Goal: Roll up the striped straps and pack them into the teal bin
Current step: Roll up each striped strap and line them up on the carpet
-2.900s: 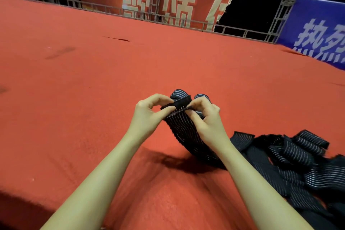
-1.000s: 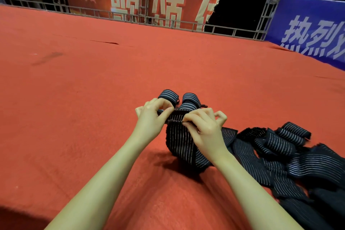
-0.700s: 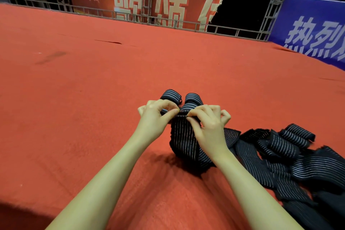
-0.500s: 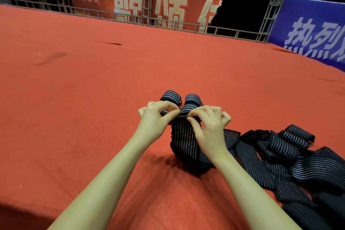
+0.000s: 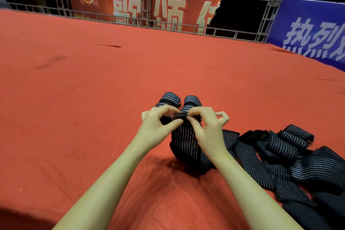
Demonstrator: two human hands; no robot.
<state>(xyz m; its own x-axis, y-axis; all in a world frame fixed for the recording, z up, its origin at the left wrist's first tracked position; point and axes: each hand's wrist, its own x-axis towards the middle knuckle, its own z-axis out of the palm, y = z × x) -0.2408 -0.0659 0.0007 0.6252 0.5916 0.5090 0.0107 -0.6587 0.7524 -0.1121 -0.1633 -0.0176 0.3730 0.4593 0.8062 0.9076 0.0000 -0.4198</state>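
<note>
A black strap with thin white stripes (image 5: 188, 144) hangs down in a loop to the red carpet. My left hand (image 5: 158, 127) and my right hand (image 5: 207, 129) both pinch its top end, where a small tight roll (image 5: 180, 115) sits between the fingertips. Just beyond my hands, two rolled-up striped straps (image 5: 170, 99) (image 5: 192, 101) lie side by side on the carpet. A tangled heap of loose striped straps (image 5: 283, 157) spreads to the right of my right forearm. No teal bin is in view.
The red carpet (image 5: 93, 99) stretches wide to the left and ahead. A metal rail (image 5: 130, 21) with a red banner (image 5: 141, 7) borders the far edge, and a blue banner (image 5: 313, 30) stands at the right.
The view has shifted slightly. My hands keep pinching the strap's top end, and the small roll between my fingertips has grown a little tighter while the loop below hangs shorter.
</note>
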